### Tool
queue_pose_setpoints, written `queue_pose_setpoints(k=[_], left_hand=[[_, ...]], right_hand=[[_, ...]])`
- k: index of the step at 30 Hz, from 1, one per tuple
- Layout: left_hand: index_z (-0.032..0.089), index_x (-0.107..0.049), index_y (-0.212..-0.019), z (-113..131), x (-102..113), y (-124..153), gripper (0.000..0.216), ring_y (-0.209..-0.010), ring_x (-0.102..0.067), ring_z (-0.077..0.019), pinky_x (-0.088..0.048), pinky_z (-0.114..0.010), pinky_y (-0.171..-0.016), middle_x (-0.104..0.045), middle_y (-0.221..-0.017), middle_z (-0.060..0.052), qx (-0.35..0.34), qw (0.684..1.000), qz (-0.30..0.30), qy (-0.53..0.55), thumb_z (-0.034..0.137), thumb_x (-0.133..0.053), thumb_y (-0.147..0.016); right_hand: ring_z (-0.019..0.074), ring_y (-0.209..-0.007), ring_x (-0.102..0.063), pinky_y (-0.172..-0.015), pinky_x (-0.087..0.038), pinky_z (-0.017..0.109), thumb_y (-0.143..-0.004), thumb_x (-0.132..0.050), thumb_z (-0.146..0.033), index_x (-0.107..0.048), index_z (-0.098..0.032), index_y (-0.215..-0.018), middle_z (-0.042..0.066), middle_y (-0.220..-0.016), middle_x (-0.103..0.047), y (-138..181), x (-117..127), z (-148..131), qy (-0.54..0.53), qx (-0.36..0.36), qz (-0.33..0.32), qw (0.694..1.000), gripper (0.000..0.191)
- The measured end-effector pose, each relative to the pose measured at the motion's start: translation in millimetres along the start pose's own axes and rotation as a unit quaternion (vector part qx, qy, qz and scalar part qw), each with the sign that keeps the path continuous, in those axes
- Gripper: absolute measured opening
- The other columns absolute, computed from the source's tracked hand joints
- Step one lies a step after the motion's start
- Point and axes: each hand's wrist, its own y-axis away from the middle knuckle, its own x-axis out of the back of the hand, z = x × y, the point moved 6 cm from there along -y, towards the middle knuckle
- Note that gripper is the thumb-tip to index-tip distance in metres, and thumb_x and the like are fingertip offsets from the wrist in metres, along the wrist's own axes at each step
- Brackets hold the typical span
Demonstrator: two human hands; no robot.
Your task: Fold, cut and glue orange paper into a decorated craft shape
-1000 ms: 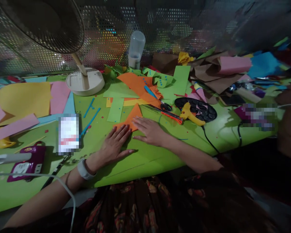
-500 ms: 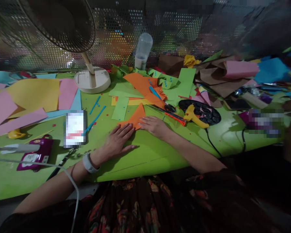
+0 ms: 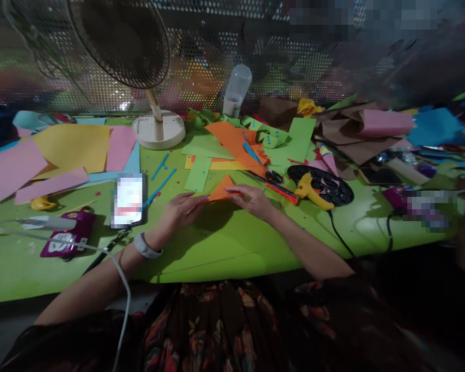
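A folded piece of orange paper (image 3: 220,189) is held between my two hands, just above the green table (image 3: 232,258). My left hand (image 3: 183,211) grips its left corner, fingers together. On the other side my right hand (image 3: 252,200) pinches the right edge between thumb and fingers. The paper's peak points away from me; its lower corners are partly covered by my fingers. Beyond it lie a light green paper strip (image 3: 198,174) and an orange sheet (image 3: 232,142). Right of my right hand are an orange-red cutter (image 3: 281,192) and scissors (image 3: 274,176).
A yellow glue gun (image 3: 312,192) rests on a black tray (image 3: 335,186). At left are a phone (image 3: 128,200), a purple device (image 3: 72,232) with a white cable, and a fan (image 3: 158,129). A bottle (image 3: 237,90) stands at the back. Brown paper (image 3: 341,124) lies back right.
Both hands have gone from pressing the orange paper flat on the table to lifting and gripping it by its sides. My view has shifted slightly left.
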Motion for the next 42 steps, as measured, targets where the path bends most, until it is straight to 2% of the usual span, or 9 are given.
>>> queue_pose_setpoints(k=[3, 8, 10, 14, 21, 25, 30, 35, 42], left_hand=[[0.02, -0.071, -0.111, -3, 14, -4, 0.027, -0.086, -0.072, -0.0169, -0.058, -0.026, -0.075, -0.076, -0.102, -0.007, 0.086, 0.988, 0.044, 0.118, 0.032, -0.066, -0.087], [0.018, -0.074, -0.103, -6, 28, -8, 0.03, -0.083, -0.071, -0.0173, -0.058, -0.024, -0.071, -0.077, -0.094, -0.007, 0.197, 0.948, 0.07, 0.24, 0.038, -0.074, -0.08], [0.017, -0.074, -0.103, -8, 32, -7, 0.033, -0.081, -0.072, -0.0178, -0.059, -0.025, -0.068, -0.077, -0.093, -0.008, 0.222, 0.932, 0.083, 0.274, 0.039, -0.076, -0.078], [0.016, -0.072, -0.109, -13, 28, -4, 0.04, -0.074, -0.073, -0.0182, -0.059, -0.024, -0.062, -0.077, -0.081, -0.008, 0.273, 0.909, 0.065, 0.309, 0.04, -0.076, -0.077], [0.018, -0.069, -0.117, -19, 12, 2, 0.047, -0.085, -0.075, -0.0213, -0.062, -0.027, -0.072, -0.078, -0.096, -0.01, 0.311, 0.876, 0.001, 0.37, 0.043, -0.075, -0.078], [0.017, -0.067, -0.118, -19, 7, 2, 0.046, -0.086, -0.075, -0.0197, -0.062, -0.027, -0.073, -0.078, -0.095, -0.01, 0.323, 0.858, -0.015, 0.399, 0.038, -0.075, -0.078], [0.018, -0.074, -0.095, -17, 8, 0, 0.026, -0.072, -0.073, -0.0153, -0.06, -0.024, -0.063, -0.078, -0.089, -0.007, 0.308, 0.872, -0.026, 0.38, 0.037, -0.075, -0.077], [0.017, -0.075, -0.086, -22, 6, 5, 0.023, -0.064, -0.068, -0.0129, -0.054, -0.02, -0.053, -0.077, -0.08, -0.006, 0.298, 0.888, -0.039, 0.348, 0.038, -0.077, -0.075], [0.017, -0.075, -0.082, -23, 2, 7, 0.028, -0.058, -0.064, -0.0124, -0.05, -0.019, -0.05, -0.075, -0.073, -0.004, 0.322, 0.889, -0.067, 0.318, 0.044, -0.077, -0.073]], right_hand=[[0.0209, -0.105, -0.066, -0.096, -0.051, 0.038, -0.076, -0.078, -0.039, -0.066, -0.023, -0.116, 0.007, -0.115, -0.07, -4, 11, -10, -0.121, -0.06, 0.042, 0.99, 0.045], [0.0167, -0.084, -0.066, -0.08, -0.054, 0.031, -0.071, -0.081, -0.04, -0.068, -0.021, -0.096, 0.003, -0.094, -0.07, -13, 11, -20, -0.26, -0.15, 0.086, 0.95, 0.034], [0.0154, -0.079, -0.066, -0.076, -0.054, 0.03, -0.07, -0.08, -0.041, -0.068, -0.021, -0.091, 0.001, -0.087, -0.07, -15, 8, -22, -0.283, -0.172, 0.101, 0.938, 0.031], [0.0144, -0.071, -0.065, -0.067, -0.053, 0.027, -0.069, -0.081, -0.044, -0.068, -0.021, -0.083, 0.0, -0.079, -0.07, -13, 2, -14, -0.293, -0.209, 0.117, 0.926, 0.029], [0.0134, -0.071, -0.065, -0.068, -0.053, 0.027, -0.067, -0.082, -0.045, -0.069, -0.022, -0.079, 0.0, -0.079, -0.072, -6, -4, -1, -0.294, -0.239, 0.111, 0.919, 0.03], [0.0122, -0.067, -0.061, -0.063, -0.05, 0.025, -0.067, -0.082, -0.046, -0.068, -0.021, -0.077, -0.001, -0.074, -0.069, -3, -4, 3, -0.277, -0.248, 0.112, 0.922, 0.03], [0.0117, -0.061, -0.054, -0.055, -0.042, 0.025, -0.071, -0.078, -0.048, -0.066, -0.021, -0.075, -0.001, -0.069, -0.063, 0, -4, 8, -0.249, -0.245, 0.11, 0.93, 0.03], [0.0103, -0.057, -0.047, -0.051, -0.036, 0.024, -0.072, -0.076, -0.051, -0.062, -0.02, -0.07, -0.003, -0.063, -0.056, 1, -4, 8, -0.237, -0.243, 0.106, 0.935, 0.034], [0.0127, -0.072, -0.059, -0.067, -0.047, 0.026, -0.067, -0.08, -0.048, -0.067, -0.02, -0.084, 0.001, -0.081, -0.066, -4, -7, 4, -0.294, -0.245, 0.099, 0.918, 0.035]])
